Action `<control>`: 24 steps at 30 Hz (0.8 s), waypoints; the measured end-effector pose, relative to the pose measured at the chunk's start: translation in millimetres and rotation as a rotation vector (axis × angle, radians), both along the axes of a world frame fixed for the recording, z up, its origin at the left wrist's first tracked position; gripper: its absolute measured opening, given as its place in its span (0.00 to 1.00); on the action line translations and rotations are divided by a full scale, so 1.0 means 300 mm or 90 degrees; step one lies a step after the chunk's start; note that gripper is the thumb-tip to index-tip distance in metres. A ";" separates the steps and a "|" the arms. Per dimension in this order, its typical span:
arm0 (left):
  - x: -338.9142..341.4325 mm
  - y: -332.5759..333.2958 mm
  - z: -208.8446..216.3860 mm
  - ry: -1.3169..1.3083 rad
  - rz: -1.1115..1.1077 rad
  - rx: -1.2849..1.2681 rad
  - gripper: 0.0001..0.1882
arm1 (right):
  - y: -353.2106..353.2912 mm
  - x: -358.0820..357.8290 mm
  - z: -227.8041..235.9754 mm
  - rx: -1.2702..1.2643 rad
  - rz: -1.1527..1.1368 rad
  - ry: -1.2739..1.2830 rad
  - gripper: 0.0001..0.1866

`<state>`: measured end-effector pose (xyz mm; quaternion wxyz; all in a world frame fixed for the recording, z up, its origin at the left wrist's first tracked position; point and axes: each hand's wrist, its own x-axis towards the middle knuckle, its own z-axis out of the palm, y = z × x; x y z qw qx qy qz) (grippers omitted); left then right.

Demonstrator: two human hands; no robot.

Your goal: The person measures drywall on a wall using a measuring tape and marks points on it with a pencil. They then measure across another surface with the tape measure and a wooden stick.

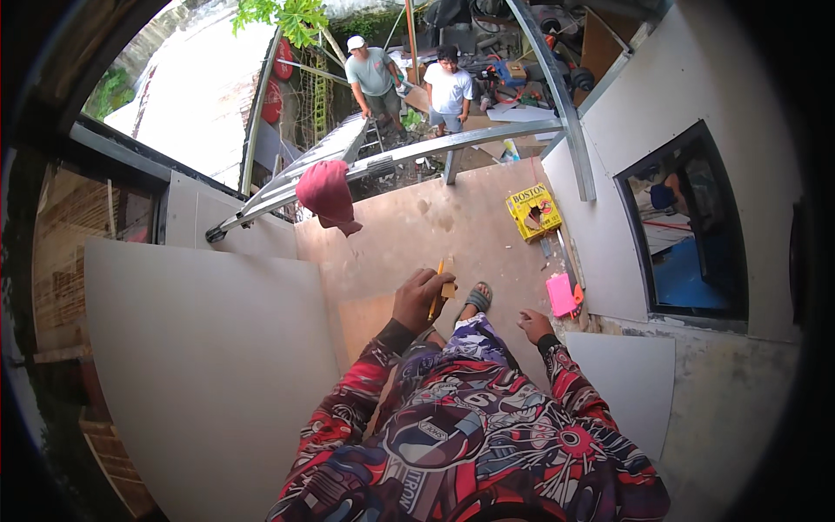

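Observation:
My left hand (419,300) is closed around a yellow pencil (437,287), held nearly upright in front of my body. A small flat tan piece (449,290) shows at the fingertips of the same hand; what it is I cannot make out. Lower and to the right, my right hand (534,325) hangs beside my leg, its fingers loosely bent and apart, with nothing visible in them. Nearest to it lies a bright pink flat box-like thing (561,296) on the wooden floor (400,252), an orange object (577,296) touching its side.
A yellow box (533,212) with a torn opening sits by the right wall. Metal framing (470,139) crosses ahead, a dark red cloth (327,196) hanging on it. A ladder (335,143) leans beyond, near two people below. Pale panels (209,322) stand left; a dark-framed window (687,222) is right.

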<state>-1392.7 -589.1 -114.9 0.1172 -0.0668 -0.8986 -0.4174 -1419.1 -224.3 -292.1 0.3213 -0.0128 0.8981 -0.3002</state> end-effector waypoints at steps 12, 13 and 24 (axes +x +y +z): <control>-0.071 0.046 -0.165 0.006 -0.042 0.031 0.06 | 0.501 0.196 0.169 0.333 -0.338 0.225 0.29; -0.088 0.047 -0.165 -0.004 -0.059 0.008 0.06 | 0.531 0.185 0.259 0.358 -0.396 0.215 0.31; -0.220 -0.040 -0.124 0.026 -0.125 -0.037 0.06 | 1.096 0.222 0.463 0.560 -0.437 0.236 0.37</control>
